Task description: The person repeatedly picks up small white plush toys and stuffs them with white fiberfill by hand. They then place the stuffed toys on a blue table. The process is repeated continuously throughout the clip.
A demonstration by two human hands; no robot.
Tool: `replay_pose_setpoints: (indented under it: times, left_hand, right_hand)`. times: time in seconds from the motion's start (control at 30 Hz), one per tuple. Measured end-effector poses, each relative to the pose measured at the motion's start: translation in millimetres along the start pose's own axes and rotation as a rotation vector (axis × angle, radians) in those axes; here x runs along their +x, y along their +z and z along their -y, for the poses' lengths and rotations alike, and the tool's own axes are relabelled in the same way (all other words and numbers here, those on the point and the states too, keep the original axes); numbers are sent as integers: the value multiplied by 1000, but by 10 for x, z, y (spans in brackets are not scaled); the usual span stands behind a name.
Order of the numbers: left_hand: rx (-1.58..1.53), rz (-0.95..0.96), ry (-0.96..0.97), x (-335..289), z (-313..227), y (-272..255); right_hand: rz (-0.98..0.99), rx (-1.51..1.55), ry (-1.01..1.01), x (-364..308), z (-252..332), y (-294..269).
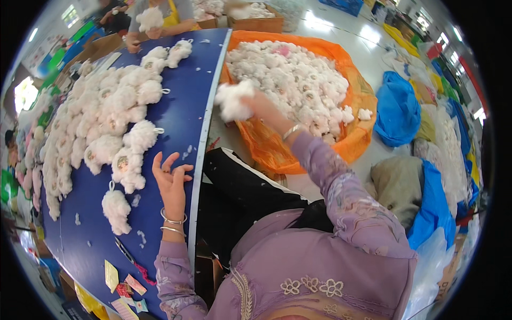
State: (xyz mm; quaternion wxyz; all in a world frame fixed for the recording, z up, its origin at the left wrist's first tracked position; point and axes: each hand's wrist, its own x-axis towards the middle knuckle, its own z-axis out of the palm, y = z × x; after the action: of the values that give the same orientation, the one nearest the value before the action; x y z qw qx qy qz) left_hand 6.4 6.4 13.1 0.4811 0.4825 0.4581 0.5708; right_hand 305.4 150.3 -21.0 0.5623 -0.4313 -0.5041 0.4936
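Now, out past the counter's edge, the right hand (257, 106) has a white fluffy plush (232, 101) in its grip, fingers closed into the fur, and the plush is blurred at the near-left side of a big orange bag (358, 90)! That bag gapes wide, brimming with a heap of white plush pieces (288, 80), a pink one (281, 50) showing near the top, a lone small white piece (365, 114) by the right rim.

Over on the blue counter (181, 112), the left hand (173, 178) is empty, fingers spread and slightly bent; whether it touches the surface, one cannot tell. Just beside it, a long spread of white plush toys (101, 117) crowds the counter, some with little white loops, and one single plush (116, 212) lies apart, nearer the wearer. Below that, a slim dark tool (124, 249) sits with a pinkish-red cord (144, 273), then small coloured scraps (111, 276).

Across the far end, a co-worker in a yellow apron (174, 16) has another white plush (150, 19) in hand. Off right, a blue bag (397, 109) slumps on the floor near a greyish sack (397, 184).
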Motion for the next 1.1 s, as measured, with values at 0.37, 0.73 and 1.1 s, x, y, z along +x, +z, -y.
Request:
replay_pose_setpoints:
  times: [0.37,0.73,1.1]
  left_hand:
    - [18,50,-23,14,38,42]
    - [31,132,-24,14,107,3]
    - [21,208,-36,49,132,72]
  right_hand:
    - [-404,-670,375,1078,188,-1830]
    - [-590,-139,303,1374,-26,-2001]
    - [-369,-474,326,1680,123,-1712]
